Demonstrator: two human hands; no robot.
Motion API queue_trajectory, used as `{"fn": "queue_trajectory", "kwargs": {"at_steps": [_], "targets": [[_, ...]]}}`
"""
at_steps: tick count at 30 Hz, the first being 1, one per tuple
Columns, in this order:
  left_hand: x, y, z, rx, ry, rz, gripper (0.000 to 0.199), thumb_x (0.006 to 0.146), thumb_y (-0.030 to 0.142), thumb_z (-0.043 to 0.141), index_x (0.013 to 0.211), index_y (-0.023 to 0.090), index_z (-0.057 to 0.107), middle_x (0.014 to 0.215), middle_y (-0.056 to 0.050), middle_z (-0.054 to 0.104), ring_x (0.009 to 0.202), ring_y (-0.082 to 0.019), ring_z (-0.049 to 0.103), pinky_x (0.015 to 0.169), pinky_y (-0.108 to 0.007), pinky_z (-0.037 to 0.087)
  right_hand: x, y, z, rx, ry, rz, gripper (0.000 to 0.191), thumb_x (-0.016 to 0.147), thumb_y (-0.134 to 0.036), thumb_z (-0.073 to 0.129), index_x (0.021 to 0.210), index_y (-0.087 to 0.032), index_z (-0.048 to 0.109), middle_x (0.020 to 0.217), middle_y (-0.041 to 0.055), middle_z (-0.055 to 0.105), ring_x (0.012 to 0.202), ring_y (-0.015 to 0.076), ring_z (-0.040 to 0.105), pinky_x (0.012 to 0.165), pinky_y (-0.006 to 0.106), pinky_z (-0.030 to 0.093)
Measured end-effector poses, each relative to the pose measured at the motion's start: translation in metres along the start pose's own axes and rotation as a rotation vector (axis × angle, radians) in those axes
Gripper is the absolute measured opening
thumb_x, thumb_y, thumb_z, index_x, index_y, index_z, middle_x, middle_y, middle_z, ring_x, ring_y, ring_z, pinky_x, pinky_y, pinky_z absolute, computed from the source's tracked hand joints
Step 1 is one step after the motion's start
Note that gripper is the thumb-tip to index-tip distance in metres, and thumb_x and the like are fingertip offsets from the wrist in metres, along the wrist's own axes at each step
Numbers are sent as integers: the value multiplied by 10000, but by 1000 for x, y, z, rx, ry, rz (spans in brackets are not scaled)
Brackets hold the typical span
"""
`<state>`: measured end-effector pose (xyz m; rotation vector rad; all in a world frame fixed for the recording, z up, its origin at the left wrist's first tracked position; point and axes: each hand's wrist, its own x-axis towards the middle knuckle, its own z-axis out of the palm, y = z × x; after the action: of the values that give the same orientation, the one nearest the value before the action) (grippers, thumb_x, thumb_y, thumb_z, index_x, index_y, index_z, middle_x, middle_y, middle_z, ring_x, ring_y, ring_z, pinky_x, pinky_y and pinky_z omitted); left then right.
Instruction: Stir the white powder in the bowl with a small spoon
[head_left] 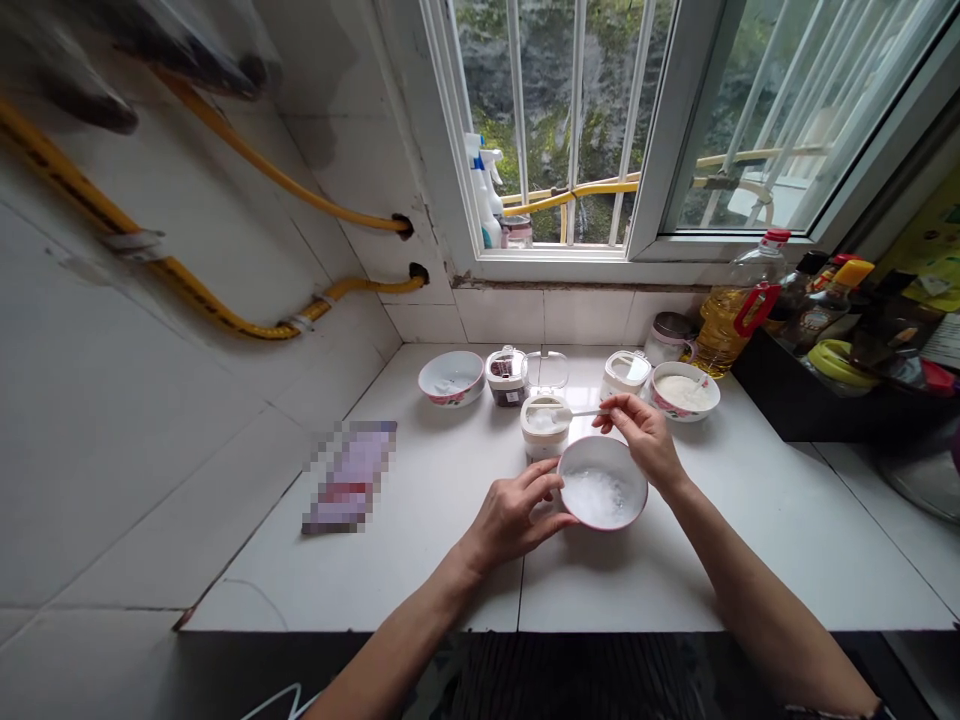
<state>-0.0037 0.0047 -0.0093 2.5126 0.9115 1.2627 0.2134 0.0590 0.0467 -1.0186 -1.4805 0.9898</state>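
Observation:
My left hand [516,508] grips the left side of a white bowl [600,455] with a pink rim, thumb low and fingers near its edge. A loose white substance lies in the bottom of this bowl, which looks slightly tilted. Between the fingertips of my right hand [643,437] is the thin handle of a small white spoon [583,412]. It points left, its head at the mouth of an open white canister [545,445] just behind the bowl. White granules show inside the canister.
Behind stand a floral bowl [452,399], a dark-filled canister [508,385], another white canister [625,368] and a bowl [682,412] of pale powder. An oil bottle [721,325] and a black box [780,405] of bottles are at right. A pixelated purple packet [352,475] lies left.

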Motion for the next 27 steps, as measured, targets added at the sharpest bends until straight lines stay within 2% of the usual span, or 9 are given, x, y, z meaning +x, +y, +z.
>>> {"fn": "queue_trajectory", "kwargs": {"at_steps": [3, 5, 8, 10, 12, 16, 18, 23, 27], "targets": [[0, 0, 0, -13, -8, -11, 334, 943, 481, 616, 1039, 161, 616, 1177, -172, 703, 600, -119, 691, 568, -256, 608, -6, 0, 7, -267, 4, -246, 145, 946, -271, 477, 953, -216, 611, 853, 63, 711, 813, 203, 672, 840, 387, 505], [0, 0, 0, -13, -1, -11, 334, 942, 482, 617, 1036, 161, 618, 1168, -170, 705, 593, -117, 686, 563, -256, 605, -8, 0, 9, -434, -41, -406, 181, 954, -199, 446, 944, -221, 626, 837, 60, 721, 792, 204, 670, 931, 433, 462], [1, 1, 0, -7, 6, -4, 333, 945, 484, 613, 1018, 158, 615, 1160, -169, 707, 585, -117, 683, 546, -247, 595, -9, -4, 7, -510, -45, -507, 203, 943, -163, 445, 937, -219, 640, 810, 51, 727, 734, 196, 656, 978, 458, 422], [1, 1, -1, -7, 4, -2, 325, 948, 478, 611, 1014, 159, 610, 1164, -167, 707, 586, -116, 683, 539, -241, 588, -9, -8, 3, -446, 14, -445, 177, 927, -181, 470, 928, -213, 644, 795, 51, 723, 746, 203, 658, 924, 429, 452], [1, 2, -1, -8, 1, -2, 318, 950, 470, 612, 1013, 159, 605, 1172, -170, 705, 589, -115, 681, 547, -241, 589, -8, -11, -2, -353, 45, -327, 157, 889, -192, 486, 871, -205, 641, 727, 38, 697, 711, 201, 643, 800, 371, 483], [1, 1, -1, -5, -12, -11, 308, 950, 465, 615, 988, 159, 596, 1185, -175, 699, 605, -115, 675, 573, -250, 594, -6, -14, -11, -289, -99, -132, 158, 769, -159, 467, 702, -196, 605, 569, -12, 588, 539, 141, 537, 580, 271, 418], [0, 1, -1, -8, -20, -13, 309, 952, 466, 613, 995, 161, 594, 1181, -169, 698, 618, -113, 675, 581, -247, 594, -5, -14, -10, -328, -182, -120, 164, 727, -144, 456, 657, -192, 597, 538, -23, 560, 517, 125, 503, 558, 256, 388], [0, 2, -1, -6, -18, -11, 313, 958, 478, 598, 1012, 170, 585, 1178, -155, 698, 620, -107, 678, 579, -238, 594, -7, -13, -1, -405, -331, -129, 190, 705, -131, 438, 602, -190, 586, 497, -23, 553, 535, 118, 475, 612, 258, 385], [1, 3, -2, -3, -8, -1, 307, 962, 472, 594, 1012, 169, 582, 1168, -158, 699, 614, -108, 677, 567, -238, 591, -9, -14, 1, -290, -353, 6, 170, 700, -166, 441, 621, -193, 589, 497, -24, 543, 525, 121, 481, 571, 250, 381]]}}
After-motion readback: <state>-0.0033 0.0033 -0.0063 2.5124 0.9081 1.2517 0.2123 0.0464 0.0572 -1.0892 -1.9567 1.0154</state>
